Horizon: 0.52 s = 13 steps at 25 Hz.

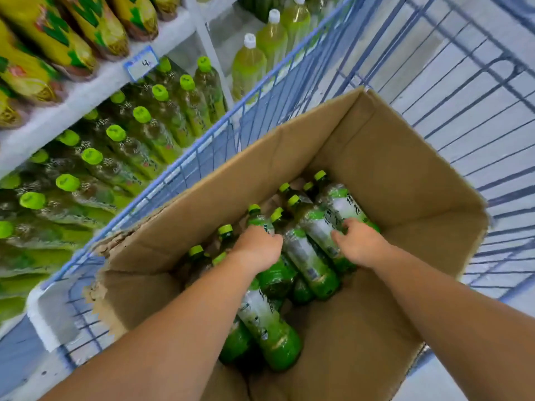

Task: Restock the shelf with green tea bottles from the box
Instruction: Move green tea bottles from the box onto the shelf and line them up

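An open cardboard box point(385, 175) sits inside a blue wire cart and holds several green tea bottles lying on their sides. My left hand point(256, 246) reaches down into the box and curls over a bottle point(260, 222) with a green cap. My right hand point(357, 241) grips the body of another green tea bottle point(318, 230) near the top of the pile. To the left, the shelf point(86, 91) carries rows of upright green tea bottles point(139, 137) with bright green caps.
The blue wire cart point(289, 68) surrounds the box on all sides. Yellow-labelled bottles point(58, 39) fill the upper shelf, behind a price tag point(142, 63). Larger pale green bottles point(249, 65) with white caps stand beyond the shelf divider. Pale floor shows at right.
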{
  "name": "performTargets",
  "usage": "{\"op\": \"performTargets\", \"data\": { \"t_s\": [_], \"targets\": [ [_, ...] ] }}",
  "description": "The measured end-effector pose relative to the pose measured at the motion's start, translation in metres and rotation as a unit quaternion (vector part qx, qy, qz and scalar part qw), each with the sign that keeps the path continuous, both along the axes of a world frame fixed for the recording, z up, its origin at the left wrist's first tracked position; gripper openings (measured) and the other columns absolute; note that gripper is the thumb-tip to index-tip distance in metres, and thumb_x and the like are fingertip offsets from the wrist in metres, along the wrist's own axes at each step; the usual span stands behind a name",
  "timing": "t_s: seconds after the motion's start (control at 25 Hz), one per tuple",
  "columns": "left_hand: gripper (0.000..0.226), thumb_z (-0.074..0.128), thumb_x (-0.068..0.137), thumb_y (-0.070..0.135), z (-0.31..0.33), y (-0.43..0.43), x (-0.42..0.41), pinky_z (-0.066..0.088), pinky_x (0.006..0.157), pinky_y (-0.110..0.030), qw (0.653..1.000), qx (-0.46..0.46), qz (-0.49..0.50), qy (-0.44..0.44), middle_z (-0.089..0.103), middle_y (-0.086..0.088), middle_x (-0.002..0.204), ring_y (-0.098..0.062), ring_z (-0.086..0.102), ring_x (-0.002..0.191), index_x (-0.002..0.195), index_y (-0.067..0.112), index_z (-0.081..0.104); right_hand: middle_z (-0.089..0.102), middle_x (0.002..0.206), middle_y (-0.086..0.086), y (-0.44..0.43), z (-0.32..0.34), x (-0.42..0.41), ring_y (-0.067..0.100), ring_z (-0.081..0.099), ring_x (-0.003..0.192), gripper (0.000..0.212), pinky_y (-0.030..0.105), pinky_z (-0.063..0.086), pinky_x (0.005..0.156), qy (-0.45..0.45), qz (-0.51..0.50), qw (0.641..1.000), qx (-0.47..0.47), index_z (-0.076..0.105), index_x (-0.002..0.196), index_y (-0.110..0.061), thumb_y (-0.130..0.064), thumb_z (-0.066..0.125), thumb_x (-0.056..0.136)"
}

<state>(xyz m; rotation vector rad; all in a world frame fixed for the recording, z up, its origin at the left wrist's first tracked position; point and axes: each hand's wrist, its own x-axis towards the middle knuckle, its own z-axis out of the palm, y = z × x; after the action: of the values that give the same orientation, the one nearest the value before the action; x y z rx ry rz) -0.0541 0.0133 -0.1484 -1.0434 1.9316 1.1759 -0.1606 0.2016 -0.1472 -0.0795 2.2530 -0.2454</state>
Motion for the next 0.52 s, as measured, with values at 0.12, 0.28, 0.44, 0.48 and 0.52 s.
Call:
{"op": "performTargets", "data": {
  "t_s": [0.12, 0.28, 0.44, 0.48, 0.52],
  "targets": [
    [0.031, 0.058, 0.096, 0.035, -0.024, 0.002, -0.016, 0.044, 0.070, -0.030, 0.996, -0.052, -0.060, -0.029, 0.059, -0.006, 0.091, -0.024, 0.060, 0.080, 0.086, 0.006, 0.055, 0.060, 0.119, 0.016, -0.005, -0.026, -0.026, 0.032, 0.059, 0.107, 0.060, 0.035, 0.045, 0.081, -0.009, 0.039, 0.999, 0.015, 0.038, 0.146, -0.005, -0.044, 0.050, 0.101],
    [0.051, 0.067, 0.090, 0.040, -0.030, 0.004, -0.030, 0.047, 0.078, -0.030, 0.964, -0.138, -0.217, -0.073, 0.058, -0.013, 0.127, -0.031, 0.060, 0.116, 0.127, 0.005, 0.061, 0.047, 0.151, 0.013, -0.010, -0.046, -0.038, 0.033, 0.049, 0.132, 0.076, 0.039, 0.043, 0.106, -0.055, 0.067, 0.996, 0.020, 0.032, 0.154, -0.010, -0.045, 0.064, 0.094],
    [0.083, 0.076, 0.075, 0.052, -0.033, 0.001, -0.038, 0.047, 0.074, -0.031, 0.956, -0.149, -0.216, -0.132, 0.055, -0.007, 0.123, -0.027, 0.061, 0.110, 0.137, 0.004, 0.047, 0.057, 0.138, 0.013, -0.005, -0.058, -0.034, 0.032, 0.056, 0.122, 0.078, 0.037, 0.048, 0.098, -0.050, 0.087, 0.994, 0.041, 0.045, 0.145, -0.008, -0.051, 0.073, 0.085],
    [0.093, 0.077, 0.074, 0.052, -0.034, 0.001, -0.038, 0.047, 0.074, -0.032, 0.956, -0.151, -0.205, -0.144, 0.054, -0.009, 0.127, -0.027, 0.061, 0.113, 0.142, 0.002, 0.039, 0.062, 0.129, 0.011, -0.006, -0.059, -0.033, 0.029, 0.060, 0.114, 0.073, 0.034, 0.051, 0.089, -0.048, 0.080, 0.995, 0.039, 0.051, 0.138, -0.008, -0.049, 0.075, 0.083],
    [0.098, 0.078, 0.073, 0.051, -0.035, 0.002, -0.037, 0.047, 0.073, -0.032, 0.959, -0.152, -0.186, -0.151, 0.054, -0.009, 0.126, -0.027, 0.061, 0.113, 0.143, 0.000, 0.033, 0.066, 0.113, 0.007, -0.006, -0.060, -0.031, 0.024, 0.064, 0.098, 0.063, 0.029, 0.051, 0.074, -0.046, 0.078, 0.995, 0.039, 0.058, 0.128, -0.008, -0.047, 0.076, 0.081]
  ]
}}
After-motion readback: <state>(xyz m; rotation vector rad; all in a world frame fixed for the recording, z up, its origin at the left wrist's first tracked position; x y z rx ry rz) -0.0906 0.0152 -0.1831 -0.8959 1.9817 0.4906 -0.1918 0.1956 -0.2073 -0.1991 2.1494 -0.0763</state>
